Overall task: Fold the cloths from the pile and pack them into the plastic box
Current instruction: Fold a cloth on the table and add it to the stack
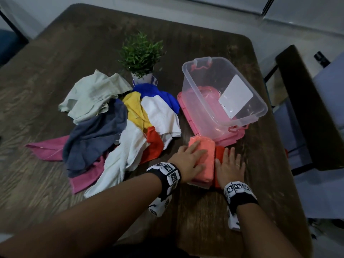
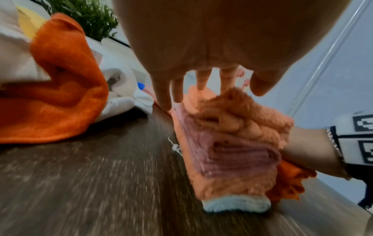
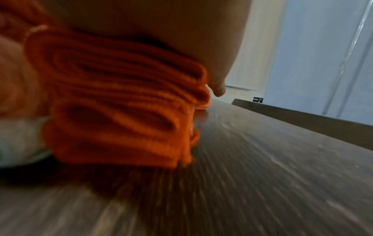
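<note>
A loose pile of cloths [image 1: 119,116] in grey, white, yellow, blue, pink and orange lies left of centre on the table. Right of it the clear plastic box [image 1: 214,58] stands on its pink lid [image 1: 236,136]. At the table's front, a folded stack topped by a salmon cloth [image 1: 205,144] [image 2: 232,124] sits before the box, with a pink layer and a pale cloth [image 2: 236,206] at the bottom. My left hand [image 1: 193,155] [image 2: 177,92] lies flat on the stack, fingers straight. Beside the stack, my right hand [image 1: 229,162] [image 3: 161,39] presses flat on a folded orange cloth [image 1: 219,152] [image 3: 121,111].
A small potted plant [image 1: 141,54] stands behind the pile. A dark chair [image 1: 307,108] is at the table's right side. The dark wooden table [image 3: 262,175] shows bare wood in front of the hands and at the far left.
</note>
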### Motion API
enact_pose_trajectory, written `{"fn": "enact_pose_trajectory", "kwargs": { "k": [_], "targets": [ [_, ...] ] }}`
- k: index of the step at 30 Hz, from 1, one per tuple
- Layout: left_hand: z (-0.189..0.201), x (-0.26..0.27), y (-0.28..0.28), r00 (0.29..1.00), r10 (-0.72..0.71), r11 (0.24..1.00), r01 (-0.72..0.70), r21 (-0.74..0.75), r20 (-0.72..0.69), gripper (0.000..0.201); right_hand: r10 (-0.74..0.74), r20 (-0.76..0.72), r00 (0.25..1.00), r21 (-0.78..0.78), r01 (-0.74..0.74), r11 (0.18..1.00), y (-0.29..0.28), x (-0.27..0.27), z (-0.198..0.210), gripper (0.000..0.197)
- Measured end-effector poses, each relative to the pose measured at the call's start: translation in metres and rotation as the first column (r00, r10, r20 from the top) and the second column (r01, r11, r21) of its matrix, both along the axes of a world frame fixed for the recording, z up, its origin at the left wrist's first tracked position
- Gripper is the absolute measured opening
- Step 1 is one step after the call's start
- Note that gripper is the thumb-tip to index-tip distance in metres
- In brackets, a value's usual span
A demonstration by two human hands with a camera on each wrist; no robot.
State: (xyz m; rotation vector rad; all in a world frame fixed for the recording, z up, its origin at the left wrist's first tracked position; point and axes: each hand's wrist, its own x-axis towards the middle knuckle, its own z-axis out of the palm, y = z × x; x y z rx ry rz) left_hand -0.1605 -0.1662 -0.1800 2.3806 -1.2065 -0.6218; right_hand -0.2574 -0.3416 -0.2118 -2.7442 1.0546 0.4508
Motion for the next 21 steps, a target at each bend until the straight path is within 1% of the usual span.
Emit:
{"fn": "enact_pose_trajectory", "kwargs": {
  "k": [1, 3, 5, 7, 9, 10, 11, 12, 13, 14, 16, 17, 19, 21],
  "targets": [
    [0.004, 0.004, 0.006, 0.995, 0.029, 0.998, -0.024, -0.050, 0.100, 0.053, -0.003, -0.001, 1.000, -0.010, 0.003, 1.000, -0.001, 0.000, 0.005, 0.065],
    [0.016, 0.014, 0.025, 0.943, 0.148, 0.988, -0.125, -0.095, 0.296, 0.043, -0.027, 0.029, 0.999, -0.024, 0.028, 0.999, 0.000, -0.001, 0.018, 0.062],
    [0.023, 0.027, 0.050, 0.880, 0.270, 0.962, -0.266, -0.067, 0.391, 0.042, -0.054, 0.104, 0.993, -0.051, 0.060, 0.997, 0.004, -0.002, 0.036, 0.056],
    [0.018, 0.043, 0.083, 0.823, 0.387, 0.907, -0.421, -0.013, 0.416, 0.043, -0.087, 0.230, 0.969, -0.077, 0.107, 0.991, 0.015, 0.002, 0.054, 0.048],
    [0.009, 0.058, 0.117, 0.752, 0.485, 0.826, -0.562, 0.050, 0.445, 0.042, -0.099, 0.396, 0.913, -0.102, 0.151, 0.983, 0.031, 0.010, 0.069, 0.036],
    [0.004, 0.066, 0.132, 0.751, 0.518, 0.792, -0.602, 0.101, 0.410, 0.042, -0.082, 0.478, 0.875, -0.115, 0.155, 0.981, 0.042, 0.015, 0.076, 0.031],
    [0.000, 0.075, 0.146, 0.765, 0.551, 0.780, -0.614, 0.120, 0.333, 0.043, -0.043, 0.557, 0.830, -0.126, 0.136, 0.983, 0.055, 0.021, 0.082, 0.027],
    [-0.001, 0.083, 0.157, 0.794, 0.562, 0.793, -0.597, 0.119, 0.233, 0.042, 0.008, 0.622, 0.783, -0.130, 0.094, 0.987, 0.069, 0.028, 0.089, 0.024],
    [-0.002, 0.091, 0.167, 0.824, 0.544, 0.822, -0.561, 0.091, 0.159, 0.039, 0.048, 0.665, 0.746, -0.113, 0.037, 0.993, 0.084, 0.035, 0.096, 0.021],
    [0.001, 0.097, 0.174, 0.844, 0.519, 0.847, -0.529, 0.055, 0.135, 0.034, 0.073, 0.695, 0.715, -0.076, -0.028, 0.997, 0.101, 0.042, 0.102, 0.018],
    [0.011, 0.108, 0.185, 0.857, 0.482, 0.873, -0.487, -0.019, 0.185, 0.027, 0.113, 0.727, 0.677, 0.003, -0.167, 0.986, 0.135, 0.056, 0.109, 0.015],
    [0.020, 0.113, 0.190, 0.862, 0.462, 0.886, -0.457, -0.074, 0.211, 0.025, 0.134, 0.725, 0.675, 0.040, -0.236, 0.971, 0.152, 0.062, 0.111, 0.015],
    [0.039, 0.123, 0.198, 0.891, 0.400, 0.905, -0.346, -0.246, 0.217, 0.022, 0.133, 0.695, 0.707, 0.160, -0.333, 0.929, 0.180, 0.074, 0.112, 0.024],
    [0.065, 0.132, 0.205, 0.939, 0.293, 0.885, -0.195, -0.423, 0.181, 0.022, 0.109, 0.678, 0.727, 0.253, -0.371, 0.894, 0.201, 0.084, 0.117, 0.048]
  ]
}}
